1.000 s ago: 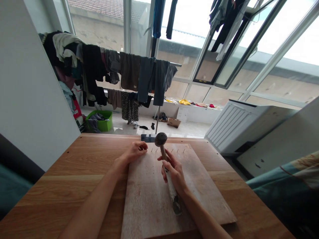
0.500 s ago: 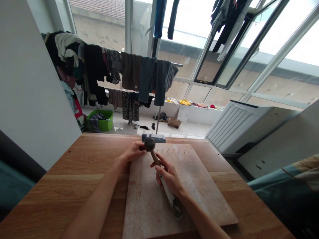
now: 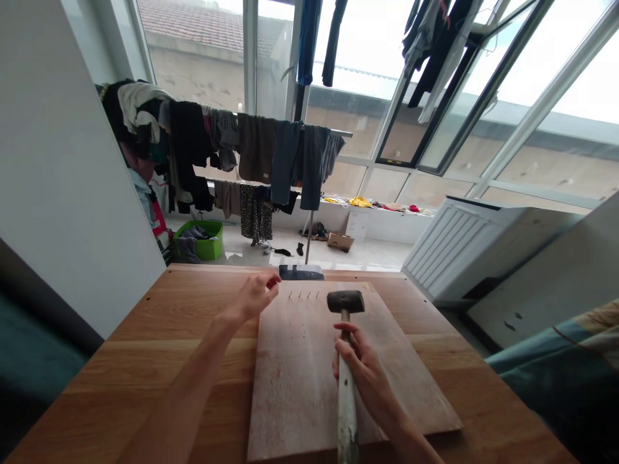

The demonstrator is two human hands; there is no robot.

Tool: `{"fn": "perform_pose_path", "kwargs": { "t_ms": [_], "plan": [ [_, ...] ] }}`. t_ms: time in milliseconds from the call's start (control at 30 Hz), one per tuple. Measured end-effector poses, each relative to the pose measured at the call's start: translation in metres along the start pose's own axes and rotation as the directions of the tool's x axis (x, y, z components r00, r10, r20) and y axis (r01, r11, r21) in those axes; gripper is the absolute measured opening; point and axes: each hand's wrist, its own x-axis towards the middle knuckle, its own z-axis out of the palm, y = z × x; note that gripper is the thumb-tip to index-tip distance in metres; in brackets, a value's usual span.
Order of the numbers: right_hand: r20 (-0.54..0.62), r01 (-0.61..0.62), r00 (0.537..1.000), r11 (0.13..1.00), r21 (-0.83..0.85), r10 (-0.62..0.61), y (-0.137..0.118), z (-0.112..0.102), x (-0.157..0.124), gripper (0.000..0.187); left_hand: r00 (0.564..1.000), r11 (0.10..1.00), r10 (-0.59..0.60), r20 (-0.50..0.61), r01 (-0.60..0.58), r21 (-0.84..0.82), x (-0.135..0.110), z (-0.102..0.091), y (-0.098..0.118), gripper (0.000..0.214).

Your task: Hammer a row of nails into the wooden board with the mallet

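Note:
My right hand [image 3: 360, 361] is wrapped around the worn, pale handle of a black-headed mallet [image 3: 345, 301]. The mallet's head is held up over the far right part of a wooden board [image 3: 294, 386]. Several thin nails [image 3: 304, 295] stand upright in a row near the board's far edge; the mallet's head may hide others to the right. By the board's far left corner is my left hand [image 3: 256, 296], raised a little. Its fingers are curled, with a gap between thumb and forefinger, and nothing shows in it.
The board lies on a wood-grain table [image 3: 193, 348]. A dark flat object like a phone [image 3: 301, 272] is at the table's far edge. Beyond stand a laundry rack with clothes [image 3: 256, 151], a green basket [image 3: 210, 243] and a white ribbed panel [image 3: 447, 235].
The mallet has moved right, from beside my left hand to over the nails' right end, and its head has turned sideways. My left hand has lifted slightly off the board's corner and loosened.

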Motion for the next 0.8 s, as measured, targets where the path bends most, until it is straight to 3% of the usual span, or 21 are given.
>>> {"fn": "perform_pose_path", "kwargs": {
  "t_ms": [100,200,367,433,567,667,800],
  "plan": [
    [-0.039,-0.052,0.998,0.996,-0.078,0.049,0.014,-0.012,-0.011,0.043,0.988,0.978,0.101,0.117,-0.120,0.172,-0.030,0.005,0.022,0.018],
    [-0.039,-0.064,0.998,0.979,-0.192,0.058,0.021,-0.018,-0.012,0.044,0.982,0.940,0.082,0.172,-0.133,0.313,-0.068,0.005,0.038,0.021],
    [0.014,0.132,0.989,0.840,-0.527,-0.146,0.016,-0.024,-0.014,0.037,0.986,0.913,0.010,0.164,-0.076,0.401,-0.134,0.002,0.039,0.031],
    [-0.036,0.149,0.975,0.758,-0.634,-0.221,0.015,-0.035,-0.020,0.036,0.990,0.932,-0.008,0.137,-0.042,0.360,-0.156,0.004,0.037,0.031],
    [-0.122,0.112,0.906,0.508,-0.854,-0.406,0.025,-0.085,-0.032,0.039,0.998,0.955,-0.045,0.054,0.027,0.296,-0.180,0.017,0.042,0.028],
    [-0.151,-0.011,0.870,0.288,-0.958,-0.470,0.043,-0.135,-0.038,0.048,0.999,0.951,-0.037,0.022,0.029,0.308,-0.180,0.031,0.051,0.030],
    [-0.079,-0.020,0.865,0.124,-0.992,-0.495,0.062,-0.196,-0.041,0.043,0.998,0.951,0.046,0.043,-0.057,0.303,-0.173,0.052,0.070,0.037]
  ]
}}
